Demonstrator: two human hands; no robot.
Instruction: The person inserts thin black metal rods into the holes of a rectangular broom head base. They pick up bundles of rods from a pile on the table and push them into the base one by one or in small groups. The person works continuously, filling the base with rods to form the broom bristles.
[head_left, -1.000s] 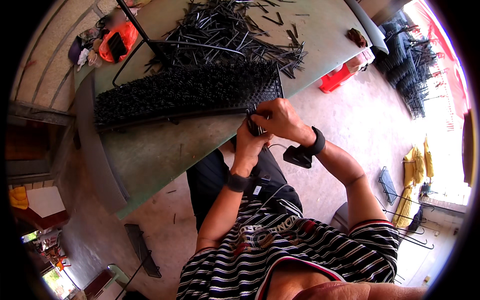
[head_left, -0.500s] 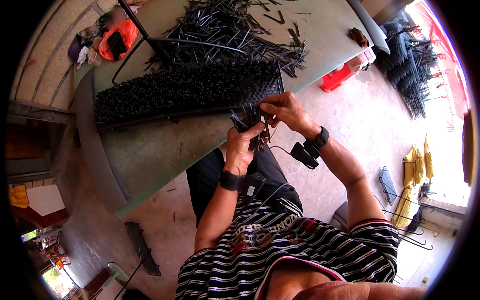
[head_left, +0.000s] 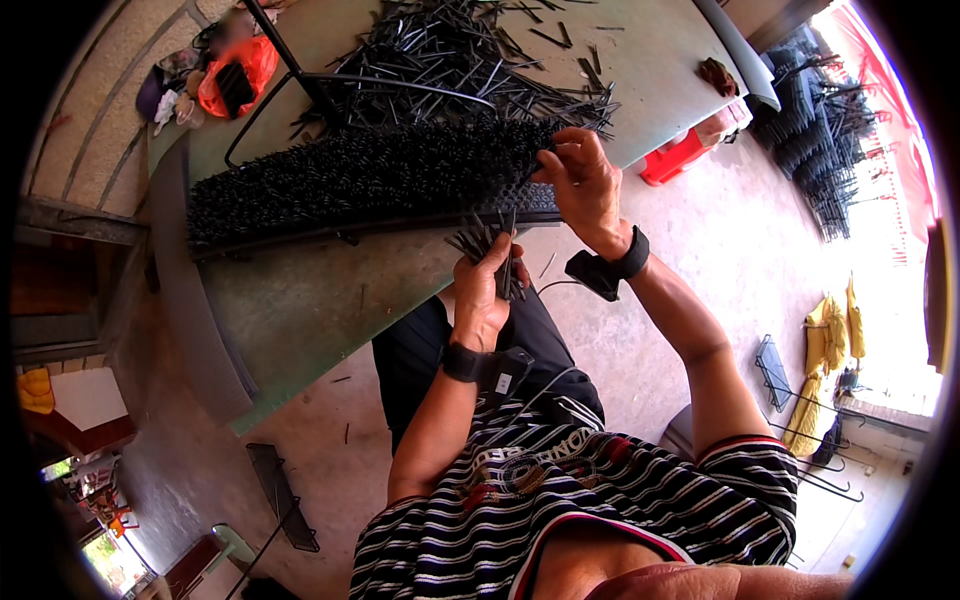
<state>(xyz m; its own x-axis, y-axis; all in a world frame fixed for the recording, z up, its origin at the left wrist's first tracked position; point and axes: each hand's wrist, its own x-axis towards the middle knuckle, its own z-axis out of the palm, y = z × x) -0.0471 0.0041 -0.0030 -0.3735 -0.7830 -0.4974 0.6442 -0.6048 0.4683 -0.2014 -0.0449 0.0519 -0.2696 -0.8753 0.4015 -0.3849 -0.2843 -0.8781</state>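
A long black mesh panel (head_left: 350,185), thickly covered with upright black strips like a brush, lies along the table edge in front of me. Bare perforated mesh shows near its right end. My left hand (head_left: 484,285) is closed round a loose bundle of thin black strips (head_left: 480,238), just off the panel's near edge. Over the panel's right end, my right hand (head_left: 588,190) pinches with thumb and fingertips at the bristled surface. A dark strip end seems to sit between those fingertips, mostly hidden against the black bristles.
A heap of loose black strips (head_left: 430,60) covers the green-topped table (head_left: 320,330) behind the panel. A black metal rod frame (head_left: 295,70) rises at the panel's left. An orange-red bag (head_left: 240,75) lies far left; a red stool (head_left: 672,160) stands past the table's right edge.
My right hand has moved from the bundle up and right to the panel's right end. My left hand stays nearly in place, its bundle of strips fanned out a little more.
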